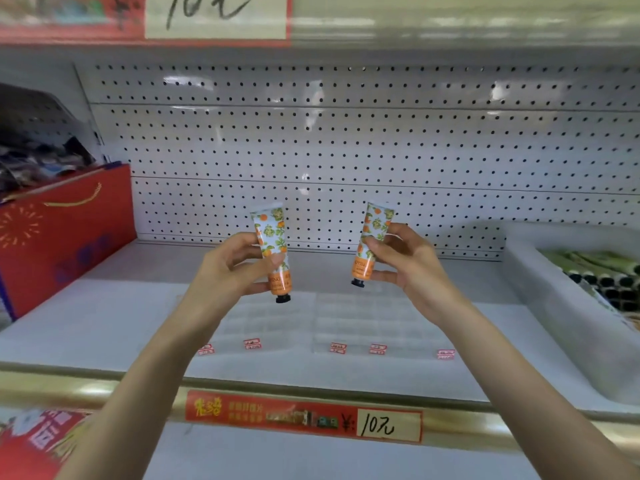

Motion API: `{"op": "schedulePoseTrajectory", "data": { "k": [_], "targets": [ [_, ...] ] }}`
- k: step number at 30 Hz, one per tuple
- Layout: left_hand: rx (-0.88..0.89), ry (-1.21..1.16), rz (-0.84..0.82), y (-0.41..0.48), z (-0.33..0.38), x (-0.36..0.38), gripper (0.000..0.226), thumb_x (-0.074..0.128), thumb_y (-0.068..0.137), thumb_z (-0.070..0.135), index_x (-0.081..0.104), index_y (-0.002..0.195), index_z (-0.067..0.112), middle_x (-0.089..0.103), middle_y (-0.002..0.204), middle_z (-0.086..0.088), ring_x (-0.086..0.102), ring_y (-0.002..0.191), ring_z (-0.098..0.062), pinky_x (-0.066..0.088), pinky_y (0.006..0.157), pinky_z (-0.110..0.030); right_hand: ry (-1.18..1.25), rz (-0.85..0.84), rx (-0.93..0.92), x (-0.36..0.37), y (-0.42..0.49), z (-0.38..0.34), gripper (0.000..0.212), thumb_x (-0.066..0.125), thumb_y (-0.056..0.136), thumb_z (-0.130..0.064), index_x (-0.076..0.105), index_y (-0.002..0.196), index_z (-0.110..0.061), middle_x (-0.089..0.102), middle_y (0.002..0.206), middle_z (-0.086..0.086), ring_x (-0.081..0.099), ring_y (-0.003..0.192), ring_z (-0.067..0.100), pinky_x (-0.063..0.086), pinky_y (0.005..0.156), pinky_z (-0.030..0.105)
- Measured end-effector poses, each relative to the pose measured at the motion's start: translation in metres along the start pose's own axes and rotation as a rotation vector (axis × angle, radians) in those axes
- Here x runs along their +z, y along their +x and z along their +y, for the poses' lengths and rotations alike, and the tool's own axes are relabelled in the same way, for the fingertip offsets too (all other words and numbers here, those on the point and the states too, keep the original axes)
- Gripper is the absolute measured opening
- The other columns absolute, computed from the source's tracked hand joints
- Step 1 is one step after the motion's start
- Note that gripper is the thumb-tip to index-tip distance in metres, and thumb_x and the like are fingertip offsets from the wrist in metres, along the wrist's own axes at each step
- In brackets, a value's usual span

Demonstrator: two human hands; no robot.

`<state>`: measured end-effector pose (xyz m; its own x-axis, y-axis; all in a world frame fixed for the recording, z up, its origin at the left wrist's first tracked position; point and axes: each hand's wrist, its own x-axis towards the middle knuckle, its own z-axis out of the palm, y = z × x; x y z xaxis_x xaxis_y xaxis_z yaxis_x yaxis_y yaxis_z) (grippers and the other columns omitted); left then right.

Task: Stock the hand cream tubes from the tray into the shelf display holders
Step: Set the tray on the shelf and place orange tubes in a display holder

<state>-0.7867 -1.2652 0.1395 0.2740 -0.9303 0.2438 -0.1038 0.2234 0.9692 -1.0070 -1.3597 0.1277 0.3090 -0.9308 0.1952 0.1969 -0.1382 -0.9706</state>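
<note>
left hand (239, 268) and right hand (407, 268), raised at mid-frame over the shelf (104, 317). step, as judged: a pair out of the white tray (540, 299) at the right edge, not yet slotted; next calls for lowering each, cap down, into the clear display holders (349, 323) below. left: fingers curled round one floral tube (273, 247). right: thumb and fingers pinch the second tube (372, 237).

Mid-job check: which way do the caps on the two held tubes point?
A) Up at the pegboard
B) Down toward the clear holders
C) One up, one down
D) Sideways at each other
B: the left hand holds the left tube and the right hand the right tube; the black left cap and right cap both sit at the bottom ends, over the clear holders.
</note>
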Motion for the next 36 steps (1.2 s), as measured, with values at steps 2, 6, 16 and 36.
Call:
{"op": "schedulePoseTrajectory", "data": {
  "k": [2,6,16,36],
  "targets": [
    [-0.003,0.007,0.005,0.004,-0.002,-0.005,0.024,0.067,0.079,0.013,0.063,0.102,0.009,0.066,0.094,-0.004,0.067,0.081,-0.012,0.058,0.073,-0.029,-0.001,0.005,0.007,0.001,0.003,0.000,0.015,0.065,0.085,-0.009,0.060,0.098,-0.012,0.052,0.098,0.013,0.063,0.089,0.022,0.057,0.074,0.038],
    [0.000,0.009,0.038,0.015,-0.005,-0.024,0.017,0.067,0.079,0.013,0.063,0.096,0.015,0.067,0.093,-0.003,0.067,0.081,-0.012,0.058,0.073,-0.029,0.007,0.007,0.002,0.007,0.010,0.000,0.013,0.065,0.083,-0.008,0.060,0.092,-0.016,0.051,0.101,0.014,0.061,0.092,0.024,0.057,0.074,0.035],
    [-0.019,0.033,0.050,0.041,-0.017,-0.100,0.022,0.068,0.080,0.012,0.060,0.100,0.016,0.067,0.099,-0.007,0.067,0.082,-0.012,0.058,0.069,-0.024,0.019,0.053,-0.024,0.066,0.029,0.015,0.013,0.062,0.085,-0.003,0.060,0.091,-0.015,0.053,0.103,0.016,0.061,0.093,0.023,0.058,0.075,0.032],
    [-0.108,0.037,-0.125,0.088,-0.074,-0.175,0.027,0.067,0.081,0.006,0.060,0.107,0.003,0.066,0.102,-0.012,0.067,0.088,-0.019,0.057,0.079,-0.027,-0.025,0.023,0.051,0.172,0.059,0.076,0.012,0.062,0.085,-0.003,0.058,0.092,-0.012,0.062,0.099,0.010,0.064,0.096,0.023,0.057,0.080,0.037]
  ]
}}
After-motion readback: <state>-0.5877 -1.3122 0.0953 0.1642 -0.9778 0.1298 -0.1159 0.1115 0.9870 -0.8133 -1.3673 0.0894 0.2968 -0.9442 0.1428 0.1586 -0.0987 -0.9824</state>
